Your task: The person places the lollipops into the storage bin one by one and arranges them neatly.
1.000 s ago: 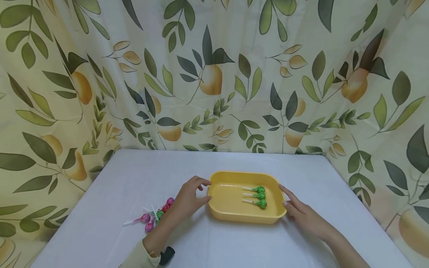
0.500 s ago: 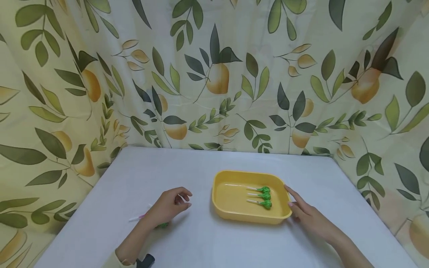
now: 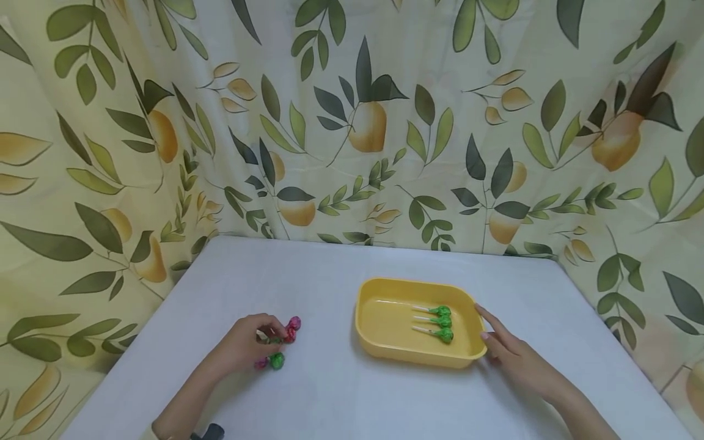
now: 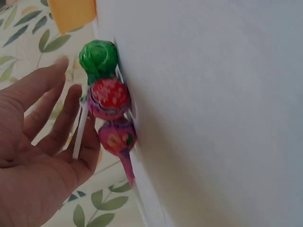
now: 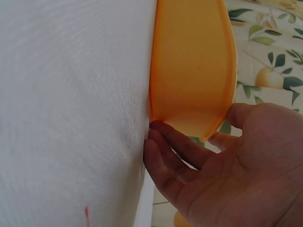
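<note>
My left hand [image 3: 247, 343] reaches over a small pile of wrapped lollipops on the table. In the left wrist view its fingers are spread and loosely bent beside a green lollipop [image 4: 98, 56], a red-and-purple lollipop [image 4: 110, 98] and a pink lollipop [image 4: 117, 137]. A white stick lies close against the fingers, with no clear grip on it. My right hand [image 3: 519, 360] touches the right end of a shallow yellow tray [image 3: 379, 327], thumb and fingers against its rim and side. Three green lollipops [image 3: 444, 334] lie in the tray in a row, sticks pointing left.
A white cloth [image 3: 324, 400] covers the table. Behind and beside it hangs a curtain [image 3: 341, 122] printed with leaves and fruit. The tray's edge also shows at the top of the left wrist view.
My left hand has let go of the tray's left end and moved left and down to the lollipop pile. My right hand stays at the tray. The head view has shifted slightly.
</note>
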The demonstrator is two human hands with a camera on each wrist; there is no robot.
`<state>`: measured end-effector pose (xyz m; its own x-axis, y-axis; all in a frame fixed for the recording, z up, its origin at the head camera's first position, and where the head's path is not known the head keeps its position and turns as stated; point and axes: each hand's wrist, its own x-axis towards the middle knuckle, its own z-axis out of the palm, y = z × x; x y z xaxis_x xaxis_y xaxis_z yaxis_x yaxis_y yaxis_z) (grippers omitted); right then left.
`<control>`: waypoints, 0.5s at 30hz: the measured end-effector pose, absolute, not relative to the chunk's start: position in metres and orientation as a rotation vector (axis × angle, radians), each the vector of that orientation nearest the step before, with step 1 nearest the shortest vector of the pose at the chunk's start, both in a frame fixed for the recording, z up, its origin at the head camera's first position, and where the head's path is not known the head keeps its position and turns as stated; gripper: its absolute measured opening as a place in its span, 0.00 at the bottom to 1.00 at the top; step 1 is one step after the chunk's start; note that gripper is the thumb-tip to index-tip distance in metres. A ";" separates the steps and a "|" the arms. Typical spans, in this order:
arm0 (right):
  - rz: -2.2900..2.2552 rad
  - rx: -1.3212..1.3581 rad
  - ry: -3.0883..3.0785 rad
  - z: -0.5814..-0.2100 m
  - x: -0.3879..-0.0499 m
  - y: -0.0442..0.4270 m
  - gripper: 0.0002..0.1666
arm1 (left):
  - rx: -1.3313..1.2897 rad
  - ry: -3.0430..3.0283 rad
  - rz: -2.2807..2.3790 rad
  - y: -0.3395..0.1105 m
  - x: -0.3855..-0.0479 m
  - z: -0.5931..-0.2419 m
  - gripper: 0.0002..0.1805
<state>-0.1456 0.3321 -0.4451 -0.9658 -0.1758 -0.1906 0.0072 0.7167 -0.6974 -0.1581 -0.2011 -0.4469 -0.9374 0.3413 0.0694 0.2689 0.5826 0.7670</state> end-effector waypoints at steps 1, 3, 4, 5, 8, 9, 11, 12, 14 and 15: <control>-1.087 -0.133 2.680 -0.445 -0.146 0.332 0.40 | 0.537 2.716 1.300 -0.204 -0.157 -0.446 0.10; -1.076 -0.133 2.685 -0.445 -0.146 0.333 0.40 | 0.555 2.717 1.307 -0.208 -0.155 -0.446 0.10; -1.071 -0.135 2.686 -0.444 -0.147 0.333 0.41 | 0.558 2.717 1.304 -0.210 -0.154 -0.446 0.10; -1.066 -0.137 2.685 -0.444 -0.147 0.333 0.41 | 0.563 2.718 1.296 -0.212 -0.154 -0.446 0.10; -1.071 -0.149 2.686 -0.443 -0.147 0.333 0.41 | 0.556 2.710 1.256 -0.215 -0.153 -0.447 0.10; -1.074 -0.153 2.687 -0.443 -0.146 0.333 0.40 | 0.548 2.709 1.240 -0.215 -0.153 -0.448 0.10; -1.077 -0.158 2.686 -0.444 -0.146 0.333 0.40 | 0.558 2.701 1.230 -0.216 -0.153 -0.449 0.10; -1.078 -0.160 2.687 -0.444 -0.146 0.333 0.40 | 0.557 2.696 1.231 -0.217 -0.153 -0.450 0.10; -1.077 -0.158 2.685 -0.445 -0.146 0.333 0.40 | 0.563 2.686 1.233 -0.217 -0.153 -0.451 0.11; -1.074 -0.159 2.685 -0.445 -0.146 0.333 0.40 | 0.562 2.677 1.234 -0.218 -0.152 -0.452 0.11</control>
<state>-0.1463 0.3332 -0.4452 -0.9640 -0.1905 -0.1855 -0.0100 0.7231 -0.6907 -0.1523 -0.2178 -0.4517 -0.9204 0.3899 0.0281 0.2746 0.5937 0.7564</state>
